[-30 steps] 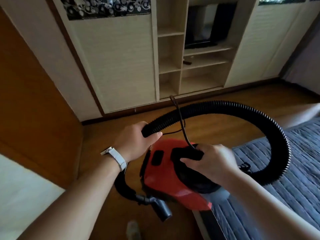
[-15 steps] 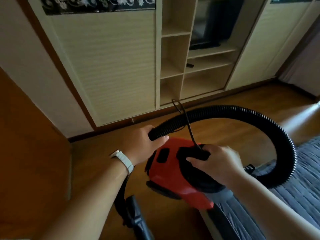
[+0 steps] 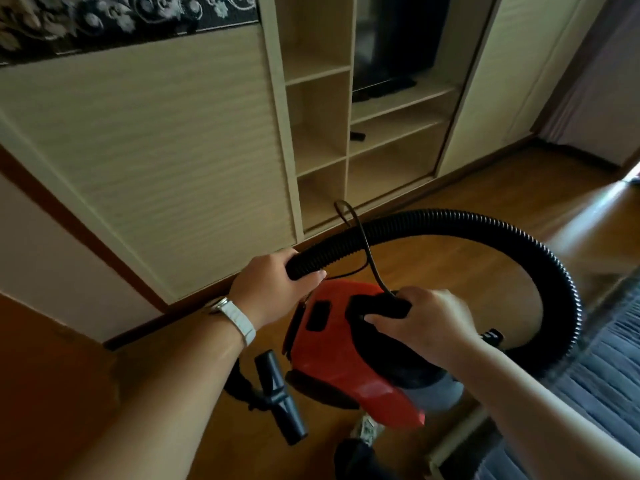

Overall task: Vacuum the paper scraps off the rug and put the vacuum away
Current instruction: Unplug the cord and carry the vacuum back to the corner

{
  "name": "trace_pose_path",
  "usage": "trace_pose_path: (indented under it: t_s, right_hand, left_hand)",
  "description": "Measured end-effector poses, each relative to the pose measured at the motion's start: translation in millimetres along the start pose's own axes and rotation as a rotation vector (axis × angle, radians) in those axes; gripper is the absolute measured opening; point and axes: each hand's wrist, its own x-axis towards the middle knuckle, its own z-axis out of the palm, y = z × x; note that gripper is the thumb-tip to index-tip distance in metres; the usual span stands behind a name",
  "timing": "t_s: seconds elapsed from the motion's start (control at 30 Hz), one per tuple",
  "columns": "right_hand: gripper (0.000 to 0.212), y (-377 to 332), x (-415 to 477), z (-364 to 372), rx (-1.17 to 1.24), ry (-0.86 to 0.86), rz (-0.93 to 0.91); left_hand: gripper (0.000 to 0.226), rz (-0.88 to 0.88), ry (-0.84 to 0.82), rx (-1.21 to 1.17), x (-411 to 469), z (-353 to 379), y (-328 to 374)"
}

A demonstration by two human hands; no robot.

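A small red and black vacuum [image 3: 332, 355] hangs above the wooden floor at the centre. My right hand [image 3: 426, 323] is shut on its black top handle. My left hand [image 3: 273, 282] is shut on the ribbed black hose [image 3: 519, 244], which arches to the right and curls back behind the vacuum. The hose's black nozzle [image 3: 277, 393] dangles below my left wrist. A thin black cord [image 3: 363, 244] loops up from the handle. The grey quilted rug [image 3: 609, 382] lies at the lower right. No paper scraps show.
A beige wardrobe wall with sliding doors [image 3: 156, 150] and open shelves [image 3: 322, 116] faces me. A dark screen [image 3: 394, 39] stands on one shelf. An orange-brown panel [image 3: 45, 375] is at the left. Bare wooden floor [image 3: 467, 202] stretches to the right.
I have moved closer to the wardrobe while carrying the vacuum. The nozzle has swung under my left arm. Both hands keep their hold.
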Motion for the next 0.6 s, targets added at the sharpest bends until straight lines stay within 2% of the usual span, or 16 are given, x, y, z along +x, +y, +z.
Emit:
trace_pose_path:
  t_s: [0.2,0.6]
  right_hand:
    - [0.056,22.9,116.4,-22.8,0.07,-0.025,0.045]
    - [0.059,98.0,272.8,-99.1,0.02,0.128,0.19]
  left_hand:
    - [0.029,0.012,-0.054,-0.004,125.3,19.4,20.6]
    - [0.036,0.212,-0.164,-0.082,340.1,69.1,97.9]
